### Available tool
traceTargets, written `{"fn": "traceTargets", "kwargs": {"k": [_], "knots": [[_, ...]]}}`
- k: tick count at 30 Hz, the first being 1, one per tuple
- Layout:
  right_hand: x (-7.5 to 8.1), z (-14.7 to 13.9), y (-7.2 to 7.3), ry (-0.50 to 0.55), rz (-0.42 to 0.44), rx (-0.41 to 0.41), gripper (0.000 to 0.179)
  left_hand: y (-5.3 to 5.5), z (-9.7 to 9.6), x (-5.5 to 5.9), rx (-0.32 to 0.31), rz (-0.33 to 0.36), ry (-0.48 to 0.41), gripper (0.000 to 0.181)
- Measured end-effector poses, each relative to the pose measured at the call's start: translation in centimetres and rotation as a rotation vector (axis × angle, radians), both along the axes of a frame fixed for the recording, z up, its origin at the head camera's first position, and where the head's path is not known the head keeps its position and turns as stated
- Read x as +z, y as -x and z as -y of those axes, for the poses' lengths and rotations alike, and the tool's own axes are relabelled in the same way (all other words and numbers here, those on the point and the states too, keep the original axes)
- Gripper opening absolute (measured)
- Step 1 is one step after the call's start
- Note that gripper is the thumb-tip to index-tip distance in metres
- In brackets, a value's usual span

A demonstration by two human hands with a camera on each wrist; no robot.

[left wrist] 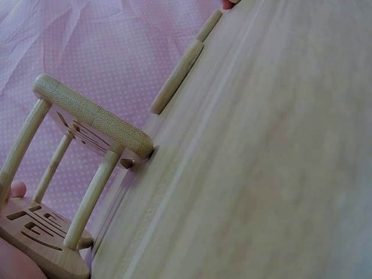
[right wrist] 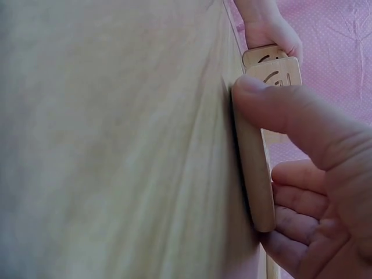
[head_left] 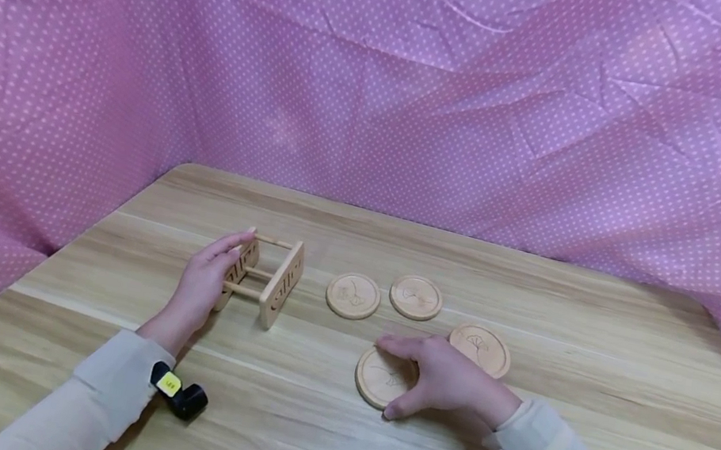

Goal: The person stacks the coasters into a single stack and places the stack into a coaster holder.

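Note:
A wooden coaster holder [head_left: 282,285] with two cut-out side panels joined by rods stands at the left of the table. My left hand [head_left: 199,289] holds its left panel from outside; a fingertip [left wrist: 18,189] shows past the panel's edge in the left wrist view. Nearer the middle, my right hand [head_left: 452,380] grips a round wooden coaster [head_left: 377,379] by its rim, thumb at the near side and fingers at the far side. The right wrist view shows this coaster [right wrist: 254,168] edge-on, against or just off the table; I cannot tell which.
Three more engraved coasters lie flat: one [head_left: 353,296] right of the holder, one [head_left: 416,298] beside it, and one [head_left: 479,349] just beyond my right hand. They rest on a wood-grain table [head_left: 268,418]. A pink dotted cloth [head_left: 382,100] hangs behind and along the sides.

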State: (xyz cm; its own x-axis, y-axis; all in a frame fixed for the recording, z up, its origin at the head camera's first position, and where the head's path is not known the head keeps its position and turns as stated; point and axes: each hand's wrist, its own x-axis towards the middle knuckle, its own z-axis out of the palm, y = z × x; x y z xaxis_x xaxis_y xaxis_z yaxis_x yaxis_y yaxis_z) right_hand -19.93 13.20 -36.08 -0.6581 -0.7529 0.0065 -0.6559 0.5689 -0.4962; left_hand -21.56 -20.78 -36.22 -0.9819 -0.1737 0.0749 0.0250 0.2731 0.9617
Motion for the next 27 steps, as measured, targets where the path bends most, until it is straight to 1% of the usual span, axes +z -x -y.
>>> {"fn": "traceTargets", "kwargs": {"k": [4, 9, 15, 20, 27], "knots": [[0.15, 0.00, -0.12, -0.007, 0.011, -0.020, 0.086, 0.02, 0.02, -0.12, 0.002, -0.010, -0.005, 0.038], [0.42, -0.02, -0.37, -0.009, -0.012, -0.033, 0.085, -0.01, 0.01, -0.18, 0.003, -0.014, -0.013, 0.038], [0.63, 0.13, -0.58, 0.014, -0.029, -0.056, 0.085, -0.05, 0.04, -0.34, 0.002, -0.022, -0.017, 0.037], [0.73, 0.30, -0.75, 0.055, -0.050, -0.111, 0.084, 0.03, 0.12, -0.39, 0.001, -0.022, -0.018, 0.037], [0.78, 0.15, -0.83, 0.130, -0.113, -0.192, 0.081, 0.15, 0.13, -0.20, -0.001, -0.018, -0.014, 0.037]]}}
